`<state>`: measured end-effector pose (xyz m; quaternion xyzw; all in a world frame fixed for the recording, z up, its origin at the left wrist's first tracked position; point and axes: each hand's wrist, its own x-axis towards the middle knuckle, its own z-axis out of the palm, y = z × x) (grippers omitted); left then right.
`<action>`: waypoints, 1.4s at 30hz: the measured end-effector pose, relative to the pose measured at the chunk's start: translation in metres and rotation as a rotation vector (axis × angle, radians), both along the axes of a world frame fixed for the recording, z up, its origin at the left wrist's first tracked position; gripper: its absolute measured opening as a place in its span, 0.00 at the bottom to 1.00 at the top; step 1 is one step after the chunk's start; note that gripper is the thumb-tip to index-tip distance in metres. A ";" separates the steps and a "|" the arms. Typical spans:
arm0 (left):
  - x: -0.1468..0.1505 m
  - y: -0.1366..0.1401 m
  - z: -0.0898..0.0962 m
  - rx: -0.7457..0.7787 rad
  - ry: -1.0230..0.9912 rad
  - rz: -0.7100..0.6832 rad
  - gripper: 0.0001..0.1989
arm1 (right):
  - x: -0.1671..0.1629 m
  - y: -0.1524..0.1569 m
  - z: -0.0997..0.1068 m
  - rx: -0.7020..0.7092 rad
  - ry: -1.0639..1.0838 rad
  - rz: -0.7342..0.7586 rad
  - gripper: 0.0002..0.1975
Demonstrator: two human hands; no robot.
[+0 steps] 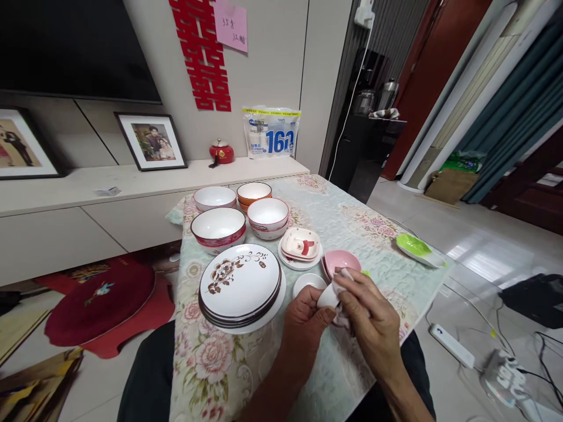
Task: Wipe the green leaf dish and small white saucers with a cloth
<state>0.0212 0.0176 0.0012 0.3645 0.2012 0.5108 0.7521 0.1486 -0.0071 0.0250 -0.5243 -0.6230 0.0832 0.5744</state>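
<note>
The left hand (308, 313) pinches a small white dish (328, 297) over the table (338, 202) while the right hand (372, 305) bunches a pale wipe (343, 279) against it; gentle, even pressure and a steady pinch, clear of the pink bowl (345, 259), should serve best.

Near the centre of the frame stood four large bowls (268, 211), counted by their open tops, with more stacked beneath some. Below them came one stack of large plates (240, 281), too tightly nested to count. To its right were one cartoon-printed dish (301, 242) on top of others and at least two pink bowls (343, 259). One left hand (307, 316), one right hand (373, 310), one small white vessel (328, 298) and one cloth (339, 286) occupied the lower centre; two picture frames (151, 142), the upper left.
</note>
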 end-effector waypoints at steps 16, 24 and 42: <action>-0.003 -0.001 0.004 0.037 0.109 -0.084 0.12 | 0.029 0.000 -0.004 -0.488 0.753 0.143 0.21; -0.003 -0.001 0.007 0.103 0.339 -0.061 0.05 | 0.028 -0.003 0.021 -0.169 -0.111 0.134 0.09; -0.002 -0.001 0.008 0.118 0.253 0.054 0.05 | 0.001 -0.004 0.012 -0.012 -0.250 0.015 0.14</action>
